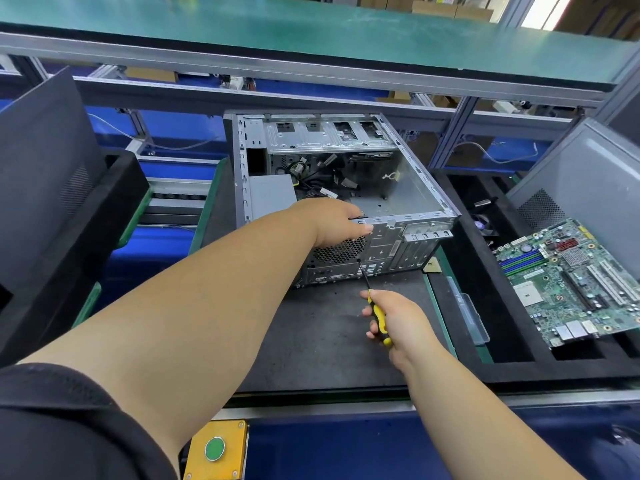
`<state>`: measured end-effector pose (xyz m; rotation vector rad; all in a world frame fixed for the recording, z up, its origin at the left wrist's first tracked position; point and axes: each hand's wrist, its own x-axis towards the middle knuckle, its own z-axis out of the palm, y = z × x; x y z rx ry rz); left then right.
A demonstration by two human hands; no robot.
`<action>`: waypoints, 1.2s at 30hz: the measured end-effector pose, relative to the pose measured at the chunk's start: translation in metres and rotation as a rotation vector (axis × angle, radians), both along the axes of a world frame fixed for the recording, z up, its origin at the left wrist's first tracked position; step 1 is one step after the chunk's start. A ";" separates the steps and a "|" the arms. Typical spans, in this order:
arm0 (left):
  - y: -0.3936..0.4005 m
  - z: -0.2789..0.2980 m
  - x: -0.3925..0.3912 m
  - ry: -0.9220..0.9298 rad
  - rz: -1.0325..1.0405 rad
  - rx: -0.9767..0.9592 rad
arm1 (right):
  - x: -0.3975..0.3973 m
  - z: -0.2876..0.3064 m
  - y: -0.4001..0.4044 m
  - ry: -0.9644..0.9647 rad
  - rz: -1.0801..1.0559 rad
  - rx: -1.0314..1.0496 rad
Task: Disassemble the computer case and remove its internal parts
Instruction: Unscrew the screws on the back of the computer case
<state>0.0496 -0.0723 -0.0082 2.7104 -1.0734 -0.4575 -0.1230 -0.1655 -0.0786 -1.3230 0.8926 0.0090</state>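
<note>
An open grey computer case (408, 188) lies on its side on the dark work mat (322, 341), rear panel towards me. Loose black cables (322, 181) and a grey power supply (272, 195) sit inside. My left hand (337, 221) grips the upper rim of the rear panel, above the round fan grille (341, 252), fingers curled over the edge. My right hand (393, 320) holds a yellow-and-black screwdriver (375, 311); its tip touches the rear panel at the lower right of the grille.
A removed green motherboard (571, 278) lies in a black foam tray (485, 271) at the right, with a grey side panel (588, 174) leaning behind it. A black panel (45, 174) stands at the left. A yellow box with a green button (215, 448) sits at the near edge.
</note>
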 end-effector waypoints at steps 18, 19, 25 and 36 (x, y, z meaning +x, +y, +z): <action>0.000 0.002 0.000 0.019 0.006 -0.004 | 0.007 -0.011 -0.004 0.036 -0.037 0.204; 0.000 0.002 0.000 0.019 0.007 -0.004 | 0.007 -0.012 -0.004 0.046 -0.027 0.178; 0.000 0.002 -0.002 0.006 0.008 -0.005 | 0.003 -0.014 -0.004 0.049 0.049 -0.015; 0.000 0.003 -0.003 0.011 0.009 -0.005 | 0.007 -0.009 -0.005 0.128 0.019 -0.014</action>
